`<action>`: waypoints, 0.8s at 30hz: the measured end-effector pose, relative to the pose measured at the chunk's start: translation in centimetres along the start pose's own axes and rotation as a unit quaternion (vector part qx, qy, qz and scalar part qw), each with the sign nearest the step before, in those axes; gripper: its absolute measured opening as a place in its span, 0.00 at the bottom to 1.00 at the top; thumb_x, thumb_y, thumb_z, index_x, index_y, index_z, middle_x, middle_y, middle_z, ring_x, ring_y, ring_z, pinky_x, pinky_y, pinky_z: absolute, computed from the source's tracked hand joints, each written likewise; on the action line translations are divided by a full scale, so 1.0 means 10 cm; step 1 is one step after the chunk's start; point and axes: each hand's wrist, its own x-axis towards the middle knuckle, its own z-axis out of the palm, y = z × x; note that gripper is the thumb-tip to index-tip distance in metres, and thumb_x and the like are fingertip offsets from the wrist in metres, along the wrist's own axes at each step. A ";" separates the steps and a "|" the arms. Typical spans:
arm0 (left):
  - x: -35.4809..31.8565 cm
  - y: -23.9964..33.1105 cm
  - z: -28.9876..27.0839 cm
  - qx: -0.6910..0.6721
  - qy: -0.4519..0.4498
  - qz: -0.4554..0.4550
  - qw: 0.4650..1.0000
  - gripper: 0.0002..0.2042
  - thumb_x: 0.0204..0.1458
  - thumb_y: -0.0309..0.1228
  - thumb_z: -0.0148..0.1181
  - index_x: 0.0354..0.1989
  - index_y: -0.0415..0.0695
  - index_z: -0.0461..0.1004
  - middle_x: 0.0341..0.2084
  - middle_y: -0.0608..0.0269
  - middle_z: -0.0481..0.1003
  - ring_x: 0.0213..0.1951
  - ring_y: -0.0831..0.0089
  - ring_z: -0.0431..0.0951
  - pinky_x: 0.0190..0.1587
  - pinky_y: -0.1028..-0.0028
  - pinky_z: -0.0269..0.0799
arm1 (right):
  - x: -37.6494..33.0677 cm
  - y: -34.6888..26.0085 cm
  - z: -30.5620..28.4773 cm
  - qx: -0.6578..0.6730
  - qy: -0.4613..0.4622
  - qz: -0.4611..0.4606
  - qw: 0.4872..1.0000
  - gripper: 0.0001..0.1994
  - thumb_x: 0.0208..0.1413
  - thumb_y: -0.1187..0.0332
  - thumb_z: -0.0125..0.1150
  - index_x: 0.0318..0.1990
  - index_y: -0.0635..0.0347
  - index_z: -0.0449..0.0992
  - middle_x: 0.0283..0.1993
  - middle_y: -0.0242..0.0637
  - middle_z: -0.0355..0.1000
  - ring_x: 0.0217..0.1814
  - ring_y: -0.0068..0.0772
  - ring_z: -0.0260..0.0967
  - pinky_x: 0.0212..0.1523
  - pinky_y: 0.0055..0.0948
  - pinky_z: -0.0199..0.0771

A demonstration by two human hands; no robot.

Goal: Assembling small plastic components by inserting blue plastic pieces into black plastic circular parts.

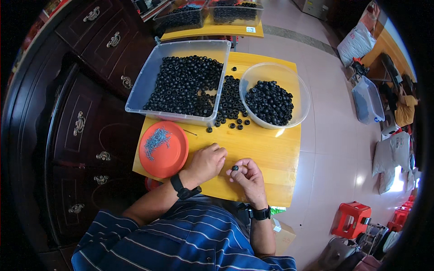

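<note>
Between the thumb and fingers of my right hand [249, 179] is a small round black part with a hole [235, 168]. My left hand [207, 163] is curled just to its left, over the yellow table [271, 167]; whatever its fingertips hold is hidden. Beside my left wrist lies a red plate [174, 158] with a heap of small blue-grey pins [157, 141]. Beyond my hands, a large clear bin [181, 118] holds many of the black parts. A round clear tub [300, 108] to its right holds more, and loose black parts [231, 97] lie between them.
A thin stick-like piece [190, 132] lies near the plate. Dark wooden drawers [68, 113] stand close on the left. Another yellow table [212, 30] with filled bins is at the back. A red stool [352, 220] and white sacks [391, 151] are on the floor to the right.
</note>
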 end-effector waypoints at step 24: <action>-0.41 0.16 -0.46 -0.168 0.079 0.071 0.980 0.08 0.50 0.20 0.63 0.39 0.39 0.78 0.33 0.58 0.76 0.34 0.61 0.79 0.36 0.68 0.76 | 0.05 0.23 0.41 0.042 -0.011 0.022 0.999 0.08 0.70 0.68 0.52 0.52 0.60 0.69 0.41 0.30 0.74 0.38 0.20 0.73 0.45 0.23 0.76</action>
